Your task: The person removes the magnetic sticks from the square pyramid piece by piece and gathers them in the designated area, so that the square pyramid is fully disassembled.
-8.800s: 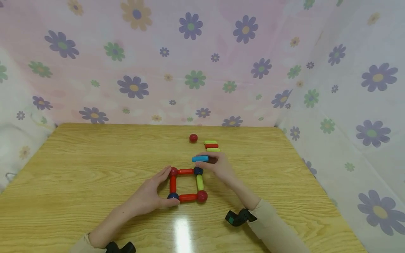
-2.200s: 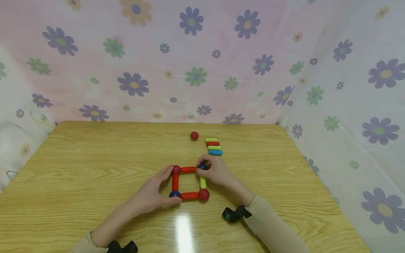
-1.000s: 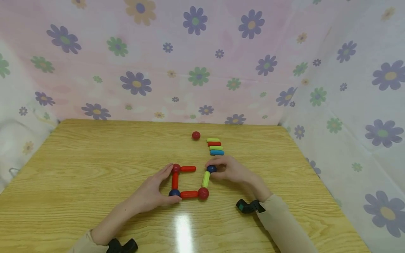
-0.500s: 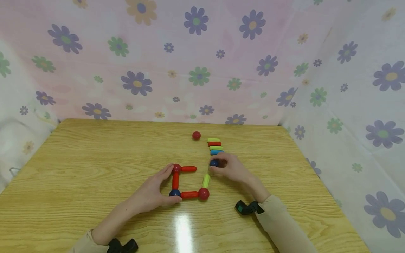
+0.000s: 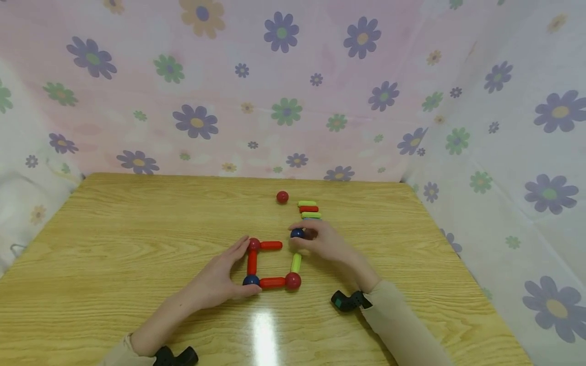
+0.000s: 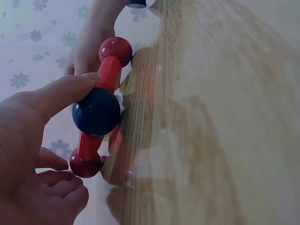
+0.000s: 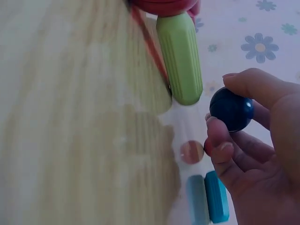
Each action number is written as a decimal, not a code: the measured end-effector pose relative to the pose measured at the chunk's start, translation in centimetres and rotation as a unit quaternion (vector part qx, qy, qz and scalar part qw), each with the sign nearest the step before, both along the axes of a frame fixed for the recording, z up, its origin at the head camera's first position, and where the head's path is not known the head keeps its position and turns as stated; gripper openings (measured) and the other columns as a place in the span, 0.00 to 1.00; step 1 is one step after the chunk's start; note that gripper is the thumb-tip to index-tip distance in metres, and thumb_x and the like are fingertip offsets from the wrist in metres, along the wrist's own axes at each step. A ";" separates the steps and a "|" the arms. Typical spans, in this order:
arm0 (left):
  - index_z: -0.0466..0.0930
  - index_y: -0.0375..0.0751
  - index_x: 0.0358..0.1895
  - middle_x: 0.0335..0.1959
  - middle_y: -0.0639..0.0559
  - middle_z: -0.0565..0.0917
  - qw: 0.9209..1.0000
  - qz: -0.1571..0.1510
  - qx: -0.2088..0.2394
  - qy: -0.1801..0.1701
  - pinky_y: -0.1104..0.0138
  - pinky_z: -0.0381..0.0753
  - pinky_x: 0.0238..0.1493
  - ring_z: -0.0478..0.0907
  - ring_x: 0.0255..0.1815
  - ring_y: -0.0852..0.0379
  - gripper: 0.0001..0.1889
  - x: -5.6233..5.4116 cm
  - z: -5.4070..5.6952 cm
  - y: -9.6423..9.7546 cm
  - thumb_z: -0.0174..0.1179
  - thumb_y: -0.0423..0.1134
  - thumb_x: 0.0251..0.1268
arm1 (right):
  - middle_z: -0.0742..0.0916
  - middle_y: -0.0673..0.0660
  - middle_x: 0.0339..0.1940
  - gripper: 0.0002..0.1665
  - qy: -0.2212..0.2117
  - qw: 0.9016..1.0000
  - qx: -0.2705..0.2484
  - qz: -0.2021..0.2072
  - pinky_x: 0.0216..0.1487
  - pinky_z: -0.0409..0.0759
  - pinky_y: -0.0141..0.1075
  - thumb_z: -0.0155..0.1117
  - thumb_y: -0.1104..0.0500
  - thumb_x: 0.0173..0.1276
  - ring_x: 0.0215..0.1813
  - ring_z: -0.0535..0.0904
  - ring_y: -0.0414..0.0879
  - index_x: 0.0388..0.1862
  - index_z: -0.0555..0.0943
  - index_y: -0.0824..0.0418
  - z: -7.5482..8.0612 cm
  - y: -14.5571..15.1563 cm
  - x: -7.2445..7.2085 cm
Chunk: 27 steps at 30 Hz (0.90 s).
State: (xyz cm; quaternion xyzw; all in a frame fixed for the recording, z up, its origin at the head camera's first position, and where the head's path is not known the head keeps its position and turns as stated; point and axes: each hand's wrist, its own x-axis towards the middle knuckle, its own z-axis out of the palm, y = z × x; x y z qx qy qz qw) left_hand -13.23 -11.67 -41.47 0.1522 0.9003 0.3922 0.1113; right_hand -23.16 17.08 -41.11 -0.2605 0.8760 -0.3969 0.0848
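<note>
A magnetic ball-and-rod frame [image 5: 272, 282], gapped at its far right corner, lies on the table. My left hand [image 5: 218, 280] holds its left side, thumb on the near dark blue ball [image 6: 96, 111] and fingers at the far red ball [image 5: 254, 244]. My right hand [image 5: 324, 241] pinches a loose dark blue ball [image 7: 231, 109] between thumb and fingertips. That ball is apart from the free end of the yellow-green rod [image 7: 180, 58]. One red rod [image 5: 272, 245] points right from the far red ball, its end free. Another red ball [image 5: 293, 281] forms the near right corner.
Beyond my right hand, several rods lie in a row: two yellow-green, a red rod [image 5: 309, 209] and a blue rod [image 7: 217, 197], partly hidden in the head view. A single red ball [image 5: 282, 197] sits left of them. Flowered cloth [image 5: 284, 91] hangs behind the wooden table [image 5: 137, 223].
My right hand laid the blue rod beside the other rods, then pulled the dark blue corner ball off the frame. Just now it moved slightly left with the ball. My left hand stayed put.
</note>
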 end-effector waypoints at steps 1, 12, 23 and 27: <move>0.52 0.43 0.80 0.82 0.50 0.51 1.000 -0.002 0.000 0.001 0.39 0.59 0.73 0.52 0.80 0.39 0.58 0.0 0.0 0.0 0.73 0.63 0.51 | 0.85 0.49 0.43 0.21 -0.014 1.000 -0.014 -0.002 0.39 0.78 0.33 0.69 0.48 0.69 0.38 0.78 0.44 0.58 0.84 0.53 0.0 -0.3 -0.2; 0.55 0.40 0.79 0.82 0.50 0.52 1.000 -0.005 -0.004 0.007 0.41 0.60 0.74 0.53 0.80 0.41 0.56 0.1 0.2 0.1 0.73 0.62 0.51 | 0.85 0.56 0.53 0.26 -0.092 0.993 -0.064 -0.040 0.48 0.83 0.37 0.74 0.57 0.63 0.48 0.85 0.46 0.61 0.82 0.54 0.8 -3.1 -3.8; 0.55 0.40 0.79 0.82 0.49 0.52 1.000 -0.004 -0.012 0.010 0.41 0.61 0.73 0.55 0.79 0.40 0.56 0.2 0.4 0.1 0.73 0.62 0.52 | 0.86 0.57 0.52 0.25 -0.032 0.993 -0.034 -0.113 0.51 0.83 0.40 0.75 0.55 0.62 0.51 0.82 0.50 0.58 0.82 0.59 1.8 -7.7 -5.6; 0.55 0.41 0.79 0.82 0.49 0.52 1.000 -0.004 -0.009 0.005 0.40 0.61 0.73 0.54 0.79 0.39 0.56 0.3 0.3 0.1 0.73 0.62 0.52 | 0.87 0.58 0.51 0.27 -0.014 0.992 -0.033 -0.118 0.48 0.84 0.39 0.75 0.54 0.62 0.50 0.82 0.51 0.60 0.82 0.60 1.5 -9.3 -6.8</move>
